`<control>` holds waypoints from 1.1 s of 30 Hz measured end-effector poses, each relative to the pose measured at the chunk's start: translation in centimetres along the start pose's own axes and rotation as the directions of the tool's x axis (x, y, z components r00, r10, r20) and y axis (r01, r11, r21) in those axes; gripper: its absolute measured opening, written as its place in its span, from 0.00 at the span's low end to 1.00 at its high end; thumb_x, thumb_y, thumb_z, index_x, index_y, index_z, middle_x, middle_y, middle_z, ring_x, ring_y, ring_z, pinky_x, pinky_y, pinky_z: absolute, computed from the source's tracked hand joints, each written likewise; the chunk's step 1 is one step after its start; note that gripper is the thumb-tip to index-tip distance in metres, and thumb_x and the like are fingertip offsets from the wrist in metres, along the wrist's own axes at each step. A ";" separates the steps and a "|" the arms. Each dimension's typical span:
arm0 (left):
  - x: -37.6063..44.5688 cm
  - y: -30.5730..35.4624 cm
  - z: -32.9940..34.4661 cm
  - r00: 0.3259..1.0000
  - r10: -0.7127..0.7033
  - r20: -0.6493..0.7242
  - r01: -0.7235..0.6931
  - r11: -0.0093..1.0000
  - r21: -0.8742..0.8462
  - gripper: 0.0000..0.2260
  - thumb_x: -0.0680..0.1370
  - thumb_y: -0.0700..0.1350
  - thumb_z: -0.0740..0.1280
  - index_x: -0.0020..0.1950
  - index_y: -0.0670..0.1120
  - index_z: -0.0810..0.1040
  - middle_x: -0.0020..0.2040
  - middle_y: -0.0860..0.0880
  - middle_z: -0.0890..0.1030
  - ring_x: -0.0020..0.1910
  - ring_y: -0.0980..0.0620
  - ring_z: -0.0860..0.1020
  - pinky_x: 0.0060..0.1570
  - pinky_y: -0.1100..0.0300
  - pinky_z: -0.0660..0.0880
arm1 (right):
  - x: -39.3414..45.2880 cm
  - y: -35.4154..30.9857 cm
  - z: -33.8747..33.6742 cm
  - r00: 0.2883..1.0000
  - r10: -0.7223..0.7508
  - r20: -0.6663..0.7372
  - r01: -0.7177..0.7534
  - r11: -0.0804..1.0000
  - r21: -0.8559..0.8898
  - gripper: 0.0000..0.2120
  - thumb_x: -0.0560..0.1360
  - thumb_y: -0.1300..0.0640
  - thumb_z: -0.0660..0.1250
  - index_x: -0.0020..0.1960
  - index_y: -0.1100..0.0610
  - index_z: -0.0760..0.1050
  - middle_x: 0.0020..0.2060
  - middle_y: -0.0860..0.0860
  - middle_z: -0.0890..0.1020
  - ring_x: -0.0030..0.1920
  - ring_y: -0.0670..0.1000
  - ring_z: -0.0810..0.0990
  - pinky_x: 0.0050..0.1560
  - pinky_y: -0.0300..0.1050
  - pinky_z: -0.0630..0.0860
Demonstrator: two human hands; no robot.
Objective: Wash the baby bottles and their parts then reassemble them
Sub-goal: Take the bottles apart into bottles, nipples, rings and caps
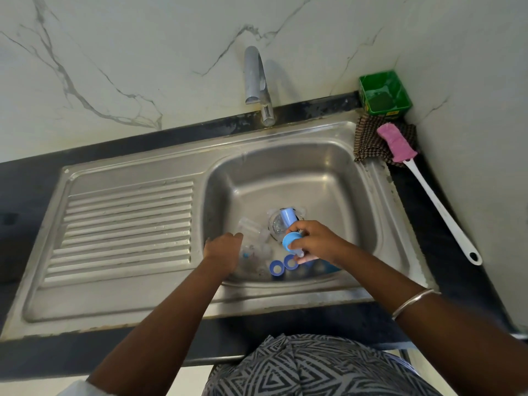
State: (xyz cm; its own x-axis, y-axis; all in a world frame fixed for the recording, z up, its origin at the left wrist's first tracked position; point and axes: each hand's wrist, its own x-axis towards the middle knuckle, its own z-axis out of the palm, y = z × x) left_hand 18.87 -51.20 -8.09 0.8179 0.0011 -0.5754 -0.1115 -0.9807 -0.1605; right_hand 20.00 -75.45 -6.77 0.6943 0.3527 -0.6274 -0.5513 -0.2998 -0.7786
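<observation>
Pinching a round light-blue plastic bottle cap (291, 240), the right hand (315, 242) hovers over the front of the stainless steel sink basin (328, 172), fingers curled round the cap and a pale clear piece beneath it. The left hand (224, 251) reaches down into the basin's front left, fingers fairly straight, over clear plastic baby bottles (251, 247); whether it grasps one I cannot tell. Two blue screw rings (283, 265) lie on the basin floor between the hands. A light-blue cylindrical cap (287, 215) stands at the basin's drain. A pink-headed bottle brush with a white handle (423, 190) lies right of the basin.
</observation>
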 end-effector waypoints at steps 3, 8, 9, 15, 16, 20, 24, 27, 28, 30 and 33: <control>0.0 0.0 0.1 0.993 -0.009 -0.115 -0.023 0.963 -0.268 0.16 0.79 0.40 0.61 0.67 0.47 0.73 0.60 0.44 0.79 0.58 0.43 0.79 0.60 0.49 0.75 | -0.2 -0.7 0.3 0.998 0.034 0.048 -0.043 0.981 0.191 0.14 0.73 0.73 0.65 0.56 0.61 0.77 0.50 0.62 0.78 0.40 0.57 0.83 0.43 0.48 0.84; -2.1 2.5 -2.1 0.974 -0.105 -0.199 -0.128 0.469 -0.874 0.09 0.83 0.44 0.62 0.55 0.45 0.82 0.50 0.46 0.84 0.43 0.55 0.82 0.41 0.74 0.72 | -0.4 -1.3 1.1 0.999 0.006 0.043 -0.020 0.948 0.317 0.15 0.76 0.71 0.67 0.60 0.59 0.75 0.55 0.65 0.80 0.42 0.59 0.85 0.43 0.49 0.83; -2.5 3.0 -2.6 0.981 -0.119 -0.152 -0.111 0.299 -0.948 0.08 0.83 0.45 0.63 0.53 0.46 0.82 0.49 0.46 0.85 0.46 0.53 0.83 0.42 0.72 0.73 | -0.4 -1.4 1.3 0.999 -0.002 0.045 -0.014 0.938 0.346 0.15 0.77 0.70 0.66 0.61 0.59 0.74 0.56 0.65 0.80 0.42 0.60 0.85 0.42 0.48 0.83; -4.0 3.4 -3.8 1.000 -0.012 -0.012 -0.014 -0.134 -0.991 0.07 0.78 0.40 0.70 0.55 0.41 0.82 0.47 0.44 0.83 0.47 0.49 0.81 0.49 0.58 0.75 | -0.9 -2.2 2.6 0.997 -0.039 0.071 -0.005 0.851 0.526 0.10 0.78 0.65 0.68 0.59 0.63 0.77 0.57 0.65 0.82 0.49 0.60 0.85 0.47 0.46 0.84; -4.1 3.2 -3.6 1.000 0.005 -0.020 -0.019 -0.138 -0.990 0.08 0.78 0.39 0.70 0.56 0.39 0.82 0.45 0.44 0.83 0.46 0.50 0.81 0.49 0.59 0.76 | -1.0 -2.3 2.9 0.996 -0.040 0.085 -0.013 0.838 0.546 0.12 0.78 0.65 0.68 0.61 0.64 0.76 0.57 0.64 0.82 0.51 0.60 0.85 0.48 0.46 0.84; -4.2 1.9 -3.0 1.000 0.024 -0.020 -0.015 -0.188 -0.982 0.05 0.78 0.40 0.70 0.52 0.40 0.83 0.44 0.45 0.85 0.45 0.51 0.84 0.50 0.58 0.80 | -1.3 -2.6 3.9 0.988 -0.070 0.140 -0.034 0.777 0.629 0.15 0.77 0.66 0.67 0.64 0.66 0.75 0.58 0.64 0.82 0.54 0.60 0.85 0.51 0.45 0.83; -4.3 0.2 -2.3 1.000 0.009 -0.016 -0.014 -0.198 -0.980 0.05 0.79 0.40 0.69 0.53 0.40 0.82 0.44 0.45 0.85 0.45 0.50 0.84 0.46 0.59 0.80 | -1.3 -3.2 5.8 0.995 -0.072 0.071 0.019 0.826 0.563 0.16 0.76 0.66 0.71 0.63 0.64 0.77 0.55 0.63 0.84 0.48 0.56 0.86 0.46 0.42 0.83; -4.6 -0.9 -2.1 1.000 0.017 -0.014 -0.010 -0.217 -0.976 0.08 0.77 0.37 0.71 0.56 0.36 0.81 0.47 0.41 0.85 0.46 0.48 0.84 0.43 0.60 0.79 | -1.6 -3.8 7.7 0.992 -0.119 -0.036 0.123 0.907 0.403 0.15 0.73 0.63 0.75 0.60 0.61 0.80 0.50 0.61 0.85 0.41 0.51 0.85 0.42 0.41 0.82; -4.7 -1.4 -2.0 1.000 0.023 -0.009 -0.003 -0.235 -0.972 0.09 0.77 0.36 0.71 0.56 0.36 0.81 0.48 0.40 0.85 0.47 0.48 0.85 0.44 0.60 0.80 | -1.7 -3.8 8.4 0.987 -0.143 -0.067 0.158 0.915 0.372 0.15 0.73 0.62 0.75 0.59 0.60 0.80 0.48 0.60 0.86 0.40 0.51 0.85 0.42 0.41 0.82; -5.0 -2.0 -2.1 0.999 0.043 -0.013 0.000 -0.276 -0.961 0.09 0.77 0.36 0.70 0.56 0.36 0.81 0.50 0.39 0.85 0.49 0.46 0.85 0.46 0.59 0.81 | -1.9 -3.9 9.3 0.977 -0.177 -0.117 0.207 0.912 0.354 0.14 0.73 0.60 0.75 0.58 0.58 0.81 0.47 0.58 0.86 0.40 0.51 0.85 0.43 0.42 0.82; -5.3 -3.2 -2.1 0.994 0.105 -0.031 0.006 -0.339 -0.941 0.09 0.78 0.36 0.68 0.57 0.35 0.81 0.51 0.37 0.85 0.52 0.44 0.84 0.53 0.54 0.82 | -1.8 -4.3 10.8 0.963 -0.188 -0.191 0.245 0.907 0.343 0.13 0.74 0.61 0.74 0.58 0.59 0.81 0.47 0.59 0.86 0.39 0.52 0.85 0.42 0.43 0.82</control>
State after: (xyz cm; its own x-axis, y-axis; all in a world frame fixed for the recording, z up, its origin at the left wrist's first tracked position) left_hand 16.07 -48.47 -2.86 0.8190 -0.1079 -0.5636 0.5738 0.1489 0.8054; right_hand 16.06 -65.24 -2.45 0.8608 0.2270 -0.4556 -0.4887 0.1180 -0.8645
